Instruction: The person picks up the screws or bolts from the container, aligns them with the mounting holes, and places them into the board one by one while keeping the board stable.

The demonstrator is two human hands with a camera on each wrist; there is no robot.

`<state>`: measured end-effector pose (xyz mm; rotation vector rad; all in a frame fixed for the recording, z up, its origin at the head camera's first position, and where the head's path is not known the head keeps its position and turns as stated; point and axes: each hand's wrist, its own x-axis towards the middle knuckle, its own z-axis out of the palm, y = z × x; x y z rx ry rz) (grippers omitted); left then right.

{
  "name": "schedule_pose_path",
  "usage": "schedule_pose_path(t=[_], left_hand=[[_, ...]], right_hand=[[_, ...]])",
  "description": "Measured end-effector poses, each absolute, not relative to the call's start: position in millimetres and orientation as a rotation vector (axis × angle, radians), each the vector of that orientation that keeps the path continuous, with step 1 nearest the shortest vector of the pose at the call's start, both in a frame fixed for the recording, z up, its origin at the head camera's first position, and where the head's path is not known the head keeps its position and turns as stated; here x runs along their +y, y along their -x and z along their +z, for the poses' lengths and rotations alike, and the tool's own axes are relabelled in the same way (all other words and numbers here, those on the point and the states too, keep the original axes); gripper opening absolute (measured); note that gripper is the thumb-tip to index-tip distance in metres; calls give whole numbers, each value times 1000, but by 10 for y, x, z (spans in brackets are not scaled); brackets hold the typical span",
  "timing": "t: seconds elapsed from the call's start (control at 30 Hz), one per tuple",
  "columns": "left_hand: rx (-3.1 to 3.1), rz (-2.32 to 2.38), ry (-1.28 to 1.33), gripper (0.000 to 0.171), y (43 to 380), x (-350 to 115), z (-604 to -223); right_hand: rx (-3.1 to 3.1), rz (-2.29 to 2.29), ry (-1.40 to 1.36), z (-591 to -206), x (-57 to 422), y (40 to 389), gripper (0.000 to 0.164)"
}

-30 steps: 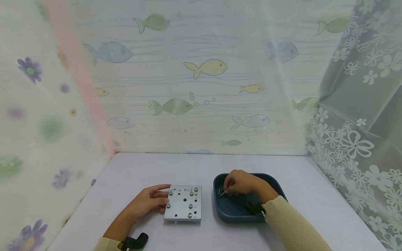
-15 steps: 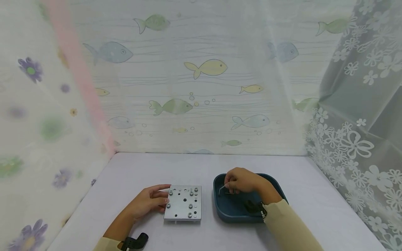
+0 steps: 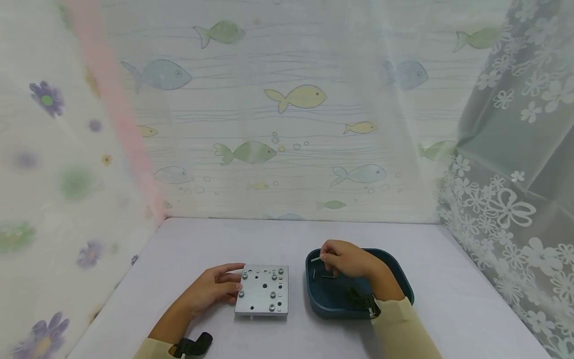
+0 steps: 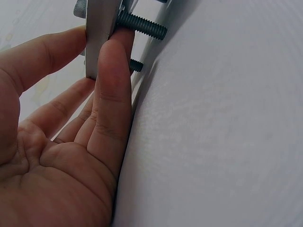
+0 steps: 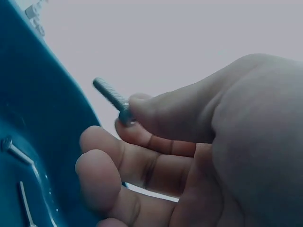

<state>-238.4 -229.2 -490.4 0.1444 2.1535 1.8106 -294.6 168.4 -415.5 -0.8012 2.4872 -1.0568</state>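
Note:
A square silver metal plate point(image 3: 257, 299) stands slightly above the white table on bolts whose heads show on its top face. My left hand point(image 3: 211, 289) holds the plate's left edge. In the left wrist view, fingers lie on both sides of the plate point(image 4: 101, 38), and a threaded bolt shank point(image 4: 144, 26) sticks out underneath. My right hand point(image 3: 347, 259) is over the dark blue tray point(image 3: 336, 313). Its thumb and index finger pinch a bolt point(image 5: 111, 97) by the head, threaded end pointing away. The other fingers of that hand are loosely bent.
Loose bolts point(image 3: 328, 277) lie in the tray, another bolt point(image 5: 19, 152) showing near its wall in the right wrist view. A white tabletop point(image 3: 237, 239) lies under everything. Behind it hangs a fish-patterned curtain point(image 3: 291, 149), with a lacy curtain point(image 3: 502, 209) to the right.
My right hand has lifted a bolt from the tray floor towards its back left rim, turning it nearly level. My left hand and the plate have stayed put.

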Motion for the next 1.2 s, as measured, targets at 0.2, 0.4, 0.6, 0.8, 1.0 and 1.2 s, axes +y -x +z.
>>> schedule_pose_path(t=[0.2, 0.4, 0.6, 0.8, 1.0, 1.2], left_hand=[[2154, 1807, -140, 76, 2389, -2291, -4910], [2132, 1828, -151, 75, 2377, -2290, -4869], [2126, 1833, -168, 75, 2359, -2298, -4866], [2125, 1832, -154, 74, 2367, -2308, -4888], [2122, 1834, -153, 74, 2377, -2308, -4899], [2118, 1836, -143, 75, 2381, -2307, -4907]], right_hand=[[2492, -1093, 811, -4134, 1658, 2892, 27], [2498, -1098, 845, -4101, 1598, 2855, 34], [2525, -1114, 879, -4104, 1519, 2845, 31], [2543, -1121, 884, -4115, 1433, 2819, 16], [2554, -1120, 910, -4139, 1380, 2806, 11], [2573, -1151, 961, -4153, 1329, 2802, 11]])
